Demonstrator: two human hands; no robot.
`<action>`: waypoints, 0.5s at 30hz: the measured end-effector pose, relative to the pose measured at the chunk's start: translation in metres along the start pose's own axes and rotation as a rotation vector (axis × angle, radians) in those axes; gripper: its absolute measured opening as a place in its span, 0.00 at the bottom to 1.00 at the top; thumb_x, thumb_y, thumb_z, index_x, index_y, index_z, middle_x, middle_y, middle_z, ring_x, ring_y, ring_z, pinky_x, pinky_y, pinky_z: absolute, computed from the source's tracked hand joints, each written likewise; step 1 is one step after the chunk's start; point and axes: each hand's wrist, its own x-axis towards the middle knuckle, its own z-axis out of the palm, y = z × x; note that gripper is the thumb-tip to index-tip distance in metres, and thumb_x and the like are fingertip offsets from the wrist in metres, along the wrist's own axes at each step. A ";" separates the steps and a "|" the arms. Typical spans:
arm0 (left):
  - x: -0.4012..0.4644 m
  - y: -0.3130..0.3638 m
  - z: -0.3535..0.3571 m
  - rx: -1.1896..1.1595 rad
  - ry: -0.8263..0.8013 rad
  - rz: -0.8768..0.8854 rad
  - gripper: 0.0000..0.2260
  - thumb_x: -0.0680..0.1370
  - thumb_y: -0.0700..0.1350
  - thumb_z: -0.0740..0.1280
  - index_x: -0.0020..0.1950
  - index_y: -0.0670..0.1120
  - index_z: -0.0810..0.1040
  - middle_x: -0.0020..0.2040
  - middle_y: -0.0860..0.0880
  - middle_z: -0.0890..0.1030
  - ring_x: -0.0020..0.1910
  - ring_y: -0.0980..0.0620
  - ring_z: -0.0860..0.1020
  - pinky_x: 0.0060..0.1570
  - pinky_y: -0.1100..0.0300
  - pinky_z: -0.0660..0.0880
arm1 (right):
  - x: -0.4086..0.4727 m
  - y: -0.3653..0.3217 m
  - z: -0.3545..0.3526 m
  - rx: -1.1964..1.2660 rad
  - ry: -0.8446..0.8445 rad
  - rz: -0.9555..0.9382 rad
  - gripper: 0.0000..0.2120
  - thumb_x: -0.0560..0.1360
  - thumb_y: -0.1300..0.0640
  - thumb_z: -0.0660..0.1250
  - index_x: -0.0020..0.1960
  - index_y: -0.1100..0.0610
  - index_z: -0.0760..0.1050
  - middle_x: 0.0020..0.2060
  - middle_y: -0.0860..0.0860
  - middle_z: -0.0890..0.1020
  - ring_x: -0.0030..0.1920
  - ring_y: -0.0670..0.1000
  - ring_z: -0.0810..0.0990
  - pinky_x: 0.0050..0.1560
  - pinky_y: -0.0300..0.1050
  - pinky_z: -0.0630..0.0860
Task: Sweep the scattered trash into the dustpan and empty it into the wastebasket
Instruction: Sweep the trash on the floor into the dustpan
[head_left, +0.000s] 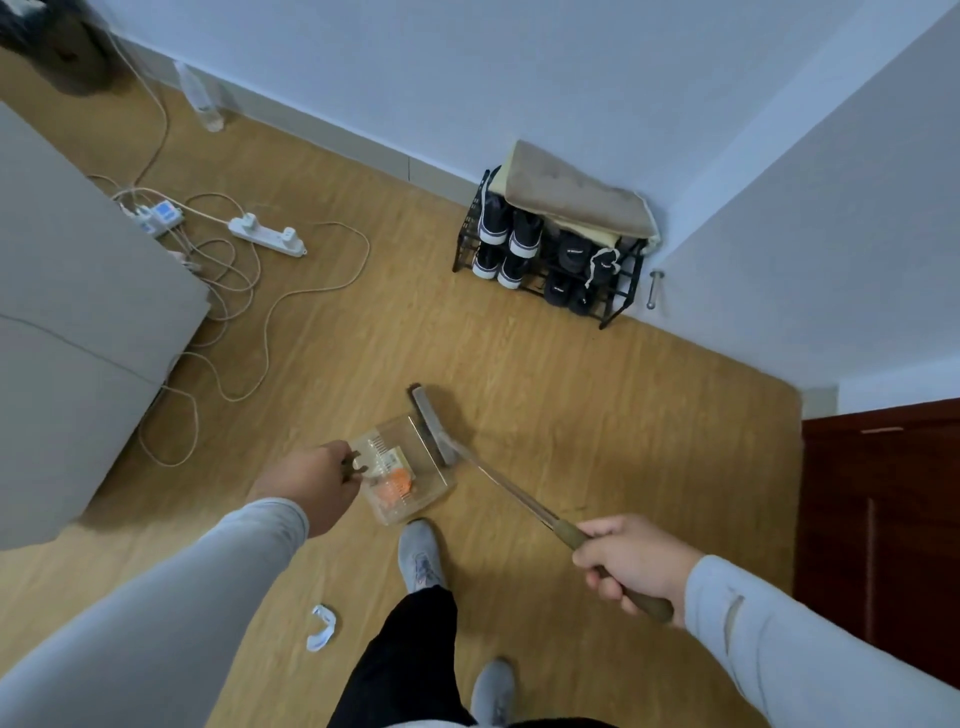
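Head view, left hand: the left hand (311, 480) has its fingers (349, 462) closed on the handle of the clear dustpan (410, 467), which sits on the floor just beyond them.
Head view, right hand: the right hand (631, 564) grips the broom (519, 499) handle; the broom head rests at the pan's far edge.
Trash: orange and paper scraps (396, 480) lie in the pan, near the left fingers; a white scrap (319, 629) lies unswept behind them, beside the shoe (421, 556).
Risk: tilting the pan while lifting could spill the scraps; the white scrap may be missed or stepped on.
Wastebasket: not visible.
Surroundings: cables (244, 291) and power strip (267, 235) well beyond the left fingers could snag the broom; shoe rack (550, 249) in the corner.
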 end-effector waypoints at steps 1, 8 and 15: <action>-0.012 -0.001 0.002 -0.012 0.013 -0.010 0.07 0.79 0.55 0.62 0.51 0.54 0.76 0.42 0.53 0.80 0.42 0.47 0.80 0.42 0.56 0.79 | -0.004 0.007 -0.002 -0.023 0.024 -0.020 0.11 0.79 0.63 0.65 0.57 0.51 0.78 0.33 0.53 0.76 0.24 0.45 0.70 0.23 0.38 0.66; -0.133 -0.010 0.025 -0.121 0.140 -0.158 0.08 0.79 0.55 0.65 0.56 0.56 0.77 0.43 0.55 0.80 0.42 0.52 0.79 0.43 0.56 0.80 | -0.009 0.073 -0.017 -0.226 0.141 -0.153 0.10 0.77 0.63 0.64 0.58 0.56 0.75 0.31 0.57 0.76 0.26 0.49 0.70 0.23 0.39 0.68; -0.269 -0.021 0.083 -0.223 0.267 -0.329 0.08 0.77 0.57 0.66 0.54 0.57 0.78 0.44 0.56 0.80 0.44 0.49 0.79 0.46 0.55 0.79 | -0.001 0.142 0.003 -0.391 0.124 -0.262 0.03 0.74 0.64 0.64 0.42 0.61 0.74 0.22 0.56 0.75 0.23 0.53 0.69 0.24 0.39 0.66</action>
